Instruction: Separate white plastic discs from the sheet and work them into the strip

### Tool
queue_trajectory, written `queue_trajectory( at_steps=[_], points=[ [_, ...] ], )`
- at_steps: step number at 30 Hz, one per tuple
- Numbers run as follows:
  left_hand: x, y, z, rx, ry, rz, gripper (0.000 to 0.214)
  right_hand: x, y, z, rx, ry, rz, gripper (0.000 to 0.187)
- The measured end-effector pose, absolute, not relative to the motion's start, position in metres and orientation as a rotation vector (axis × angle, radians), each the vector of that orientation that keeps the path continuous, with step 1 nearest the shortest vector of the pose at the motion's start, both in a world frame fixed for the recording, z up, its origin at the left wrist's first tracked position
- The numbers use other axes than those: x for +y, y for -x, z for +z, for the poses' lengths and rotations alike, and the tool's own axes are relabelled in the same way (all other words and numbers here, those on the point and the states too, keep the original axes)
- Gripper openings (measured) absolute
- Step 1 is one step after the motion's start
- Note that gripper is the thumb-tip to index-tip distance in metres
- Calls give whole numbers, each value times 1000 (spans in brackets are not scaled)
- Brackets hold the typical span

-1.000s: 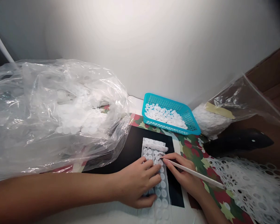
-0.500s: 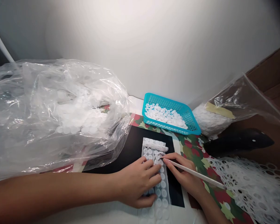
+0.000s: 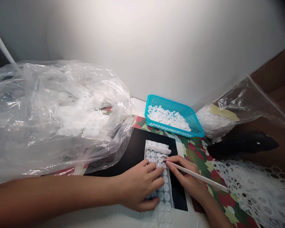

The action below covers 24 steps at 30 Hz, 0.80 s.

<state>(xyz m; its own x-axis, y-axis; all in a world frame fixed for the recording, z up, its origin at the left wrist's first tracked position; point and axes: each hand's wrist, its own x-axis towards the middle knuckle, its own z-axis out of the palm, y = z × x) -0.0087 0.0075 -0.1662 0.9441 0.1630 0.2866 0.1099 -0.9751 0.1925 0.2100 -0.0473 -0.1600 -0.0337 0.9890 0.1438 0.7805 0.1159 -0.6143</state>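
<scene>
A narrow strip of white round discs (image 3: pixel 159 155) lies on a black mat (image 3: pixel 135 152). My left hand (image 3: pixel 142 186) rests flat on the strip, fingers spread, pressing it down. My right hand (image 3: pixel 188 180) pinches a thin white stick (image 3: pixel 199 178) like a pen, with its tip touching the strip by my left fingertips. The strip's far end is curled up.
A teal basket (image 3: pixel 194 125) of loose white discs stands behind the mat. A big clear plastic bag (image 3: pixel 49 117) of white sheets fills the left. A smaller bag (image 3: pixel 228 114) and punched-out white sheets (image 3: pixel 256 190) lie right, beside a black object (image 3: pixel 242 144).
</scene>
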Motion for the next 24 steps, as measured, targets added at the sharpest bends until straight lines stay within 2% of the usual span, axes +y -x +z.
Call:
queue_trajectory(
  at_steps=[24],
  points=[
    [8, 8, -168, 200, -2930, 448, 34, -47, -210, -158, -1871, 1702, 503, 15]
  ],
)
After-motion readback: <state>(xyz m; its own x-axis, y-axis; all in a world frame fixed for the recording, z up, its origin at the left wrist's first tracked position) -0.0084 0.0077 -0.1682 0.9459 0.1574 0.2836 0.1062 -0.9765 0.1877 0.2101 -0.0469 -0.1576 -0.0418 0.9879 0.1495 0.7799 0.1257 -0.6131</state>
